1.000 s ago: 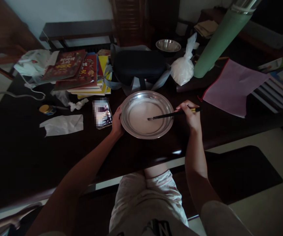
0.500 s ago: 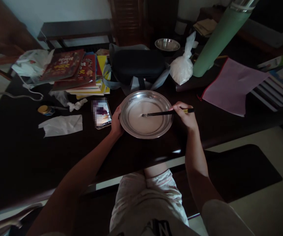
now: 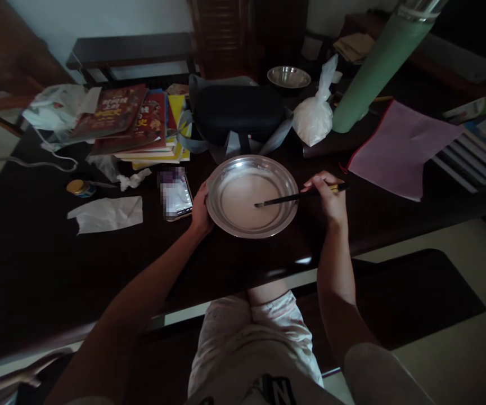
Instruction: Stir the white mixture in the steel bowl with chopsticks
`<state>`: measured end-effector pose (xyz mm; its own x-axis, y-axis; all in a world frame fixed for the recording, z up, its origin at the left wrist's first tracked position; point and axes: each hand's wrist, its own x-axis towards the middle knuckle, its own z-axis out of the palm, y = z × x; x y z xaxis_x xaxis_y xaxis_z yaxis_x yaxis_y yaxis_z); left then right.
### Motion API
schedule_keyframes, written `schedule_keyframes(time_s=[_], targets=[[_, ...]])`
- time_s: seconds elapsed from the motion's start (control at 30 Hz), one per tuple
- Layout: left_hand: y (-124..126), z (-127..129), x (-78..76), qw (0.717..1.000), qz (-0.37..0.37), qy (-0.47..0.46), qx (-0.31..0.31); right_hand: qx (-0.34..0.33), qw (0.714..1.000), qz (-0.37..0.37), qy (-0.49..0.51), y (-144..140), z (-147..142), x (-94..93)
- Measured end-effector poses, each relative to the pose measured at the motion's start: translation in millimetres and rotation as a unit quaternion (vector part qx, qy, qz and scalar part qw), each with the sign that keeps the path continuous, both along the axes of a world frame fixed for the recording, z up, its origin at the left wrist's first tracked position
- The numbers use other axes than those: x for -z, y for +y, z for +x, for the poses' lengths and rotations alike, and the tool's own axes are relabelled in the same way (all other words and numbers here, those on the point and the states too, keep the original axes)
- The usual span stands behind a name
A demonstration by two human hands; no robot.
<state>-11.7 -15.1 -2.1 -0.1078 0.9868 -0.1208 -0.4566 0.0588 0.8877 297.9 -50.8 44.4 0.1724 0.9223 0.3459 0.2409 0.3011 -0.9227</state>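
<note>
Steadying the steel dish (image 3: 220,216) with your left hand (image 3: 201,211), your right hand (image 3: 329,199) pinches chopsticks (image 3: 296,197) in smooth, pale batter (image 3: 243,202).

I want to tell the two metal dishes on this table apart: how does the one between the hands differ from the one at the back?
The near steel plate is wide and shallow; the far steel bowl looks smaller and deeper. The plate holds pale liquid; the bowl's contents cannot be made out. The left hand steadies the plate's rim while the right hand dips chopsticks into it; the bowl stands untouched beside a white bag. Both are round, shiny metal.
</note>
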Motion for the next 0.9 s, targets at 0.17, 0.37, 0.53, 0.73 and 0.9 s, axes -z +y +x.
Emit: schedule_keyframes(time_s=[0.17, 0.37, 0.53, 0.73, 0.9], targets=[[0.8, 0.5, 3.2, 1.0, 0.009, 0.008, -0.006, -0.061, 0.997, -0.007, -0.043, 0.5, -1.2, -0.4], [0.0, 1.6, 1.5, 1.0, 0.005, 0.008, -0.009, -0.02, 1.0, -0.008, -0.003, 0.7, 0.5, 0.1], [-0.3, 1.6, -1.2, 1.0, -0.002, 0.016, -0.012, -0.041, 0.998, 0.006, -0.037, 0.9, -1.2, -0.3], [0.5, 1.0, 2.4, 1.0, 0.005, 0.007, -0.006, -0.05, 0.998, -0.012, -0.025, 0.7, -1.4, 0.1], [1.5, 1.5, 3.1, 1.0, 0.002, 0.004, -0.013, -0.019, 0.999, 0.011, -0.032, 0.9, -1.1, -0.2]])
